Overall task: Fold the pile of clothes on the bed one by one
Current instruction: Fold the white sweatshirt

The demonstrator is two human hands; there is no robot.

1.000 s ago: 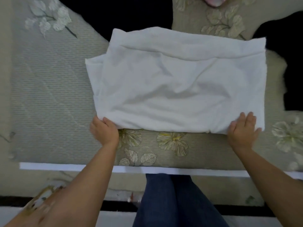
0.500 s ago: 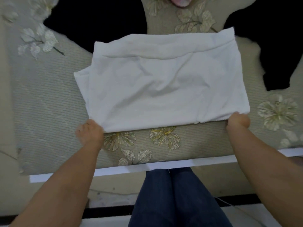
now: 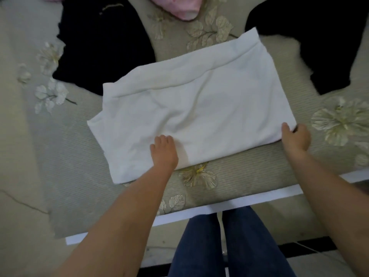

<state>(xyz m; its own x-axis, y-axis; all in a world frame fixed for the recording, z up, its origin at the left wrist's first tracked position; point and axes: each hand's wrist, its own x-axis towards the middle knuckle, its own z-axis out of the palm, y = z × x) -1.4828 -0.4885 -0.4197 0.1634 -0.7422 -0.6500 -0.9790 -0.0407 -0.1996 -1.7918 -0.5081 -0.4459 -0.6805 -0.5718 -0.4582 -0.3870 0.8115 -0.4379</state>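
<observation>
Left hand [image 3: 164, 151] lies flat, fingers straight, pressing the one white garment [image 3: 191, 108] near its front edge, while the right hand [image 3: 295, 137] pinches its near right corner. It lies half-folded on the floral bed cover [image 3: 239, 176], with two black garments [image 3: 103, 43] and one pink garment [image 3: 175, 7] beyond.
</observation>
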